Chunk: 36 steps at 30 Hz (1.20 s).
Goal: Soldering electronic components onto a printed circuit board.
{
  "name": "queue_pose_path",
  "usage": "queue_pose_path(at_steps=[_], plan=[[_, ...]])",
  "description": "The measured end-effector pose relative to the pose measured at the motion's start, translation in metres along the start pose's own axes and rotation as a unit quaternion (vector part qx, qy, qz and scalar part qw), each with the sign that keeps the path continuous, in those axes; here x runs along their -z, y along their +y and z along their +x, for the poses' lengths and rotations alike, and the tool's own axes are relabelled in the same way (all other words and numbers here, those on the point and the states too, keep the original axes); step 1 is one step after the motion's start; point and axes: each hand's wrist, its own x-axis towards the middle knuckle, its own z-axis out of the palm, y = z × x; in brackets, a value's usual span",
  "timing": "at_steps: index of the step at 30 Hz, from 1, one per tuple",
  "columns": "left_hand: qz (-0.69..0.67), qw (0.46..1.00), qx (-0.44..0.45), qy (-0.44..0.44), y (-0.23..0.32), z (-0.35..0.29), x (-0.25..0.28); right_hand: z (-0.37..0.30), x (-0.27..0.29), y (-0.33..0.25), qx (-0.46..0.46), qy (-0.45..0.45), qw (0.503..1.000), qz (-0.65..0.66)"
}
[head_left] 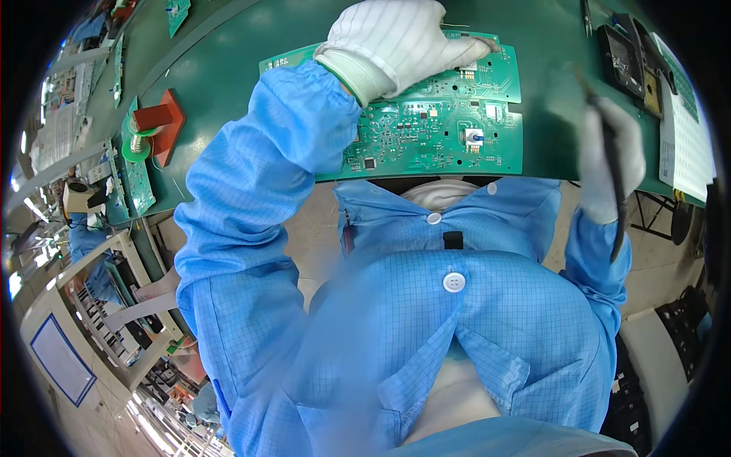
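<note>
I've got an electronics workshop: green component-studded circuit boards (426,129) at 1 o'clock on a glossy green bench (236,76), green wire spool (137,146) on red stand (170,126) at 10, blue gridded smock (403,297) at 6.

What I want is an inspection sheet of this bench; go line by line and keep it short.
Surface: green benchtop, smooth, curved by the lens.
Job's things: green circuit boards at the near edge, populated; whether joined, cannot tell. Long dark tool, blurred.
Clutter: green-flanged spool at a red stand, left; more boards beyond; black holder and white sheets, right.
Hands: left hand, gloved, resting over the boards; right hand, gloved, blurred, gripping the tool.
Cables: none certain; the tool's trailing end might be one.
Surroundings: pale floor; blue-bordered panel at lower left.
</note>
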Motion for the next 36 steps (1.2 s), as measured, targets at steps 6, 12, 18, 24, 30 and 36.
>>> queue_pose_path(at_steps=[6,12,18,24,30,36], plan=[[0.055,0.933,-0.231,0.272,-0.009,-0.031,0.006,0.032,0.019,0.053,0.125,0.078,0.989,0.005],[0.014,0.984,0.009,0.178,0.022,-0.068,-0.021,0.003,-0.008,0.01,0.024,0.042,0.992,0.121],[0.038,0.968,-0.012,0.248,0.019,-0.061,-0.035,0.002,-0.023,0.0,0.106,0.028,0.99,0.088],[0.046,0.977,-0.021,0.208,0.021,-0.058,-0.036,-0.003,-0.014,-0.003,0.028,-0.02,0.981,0.189],[0.161,0.972,-0.036,0.17,0.022,-0.055,-0.035,0.014,0.006,0.018,-0.147,-0.162,0.896,0.386],[0.116,0.978,-0.067,0.163,0.018,-0.051,-0.028,0.02,0.013,0.023,0.061,-0.316,0.912,0.255]])
